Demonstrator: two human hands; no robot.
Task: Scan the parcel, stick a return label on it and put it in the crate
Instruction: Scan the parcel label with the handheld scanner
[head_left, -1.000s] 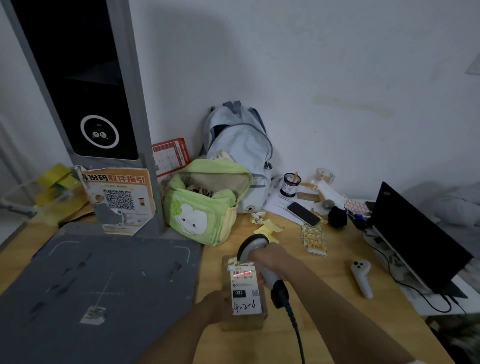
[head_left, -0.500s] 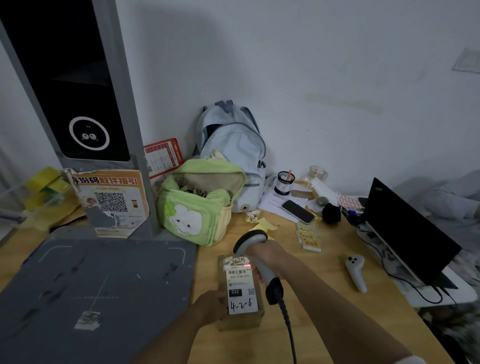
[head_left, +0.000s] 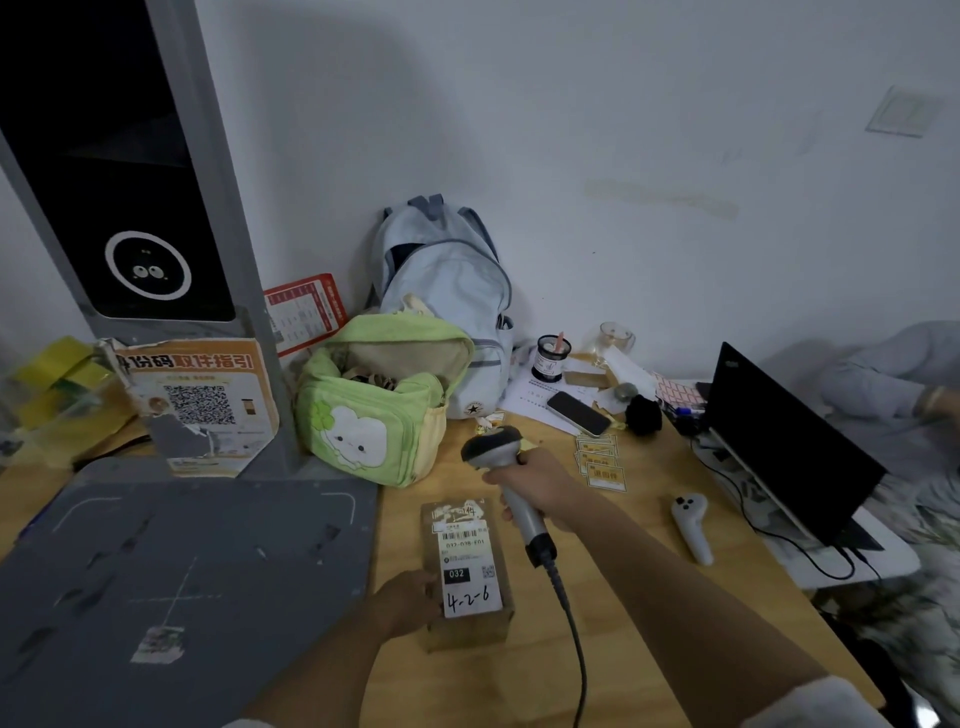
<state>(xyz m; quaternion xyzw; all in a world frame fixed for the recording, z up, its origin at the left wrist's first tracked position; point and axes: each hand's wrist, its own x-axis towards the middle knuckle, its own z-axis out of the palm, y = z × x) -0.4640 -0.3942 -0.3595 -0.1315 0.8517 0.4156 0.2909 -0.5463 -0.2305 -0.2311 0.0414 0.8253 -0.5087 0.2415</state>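
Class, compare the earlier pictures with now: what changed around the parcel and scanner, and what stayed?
The right grip has drawn the scanner back and rightward off the parcel; the red scan line on its label is gone. Nothing was let go: the left grip still holds the parcel's left side on the table.

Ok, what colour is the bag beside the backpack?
The bag is light green with a white cartoon figure; head view.
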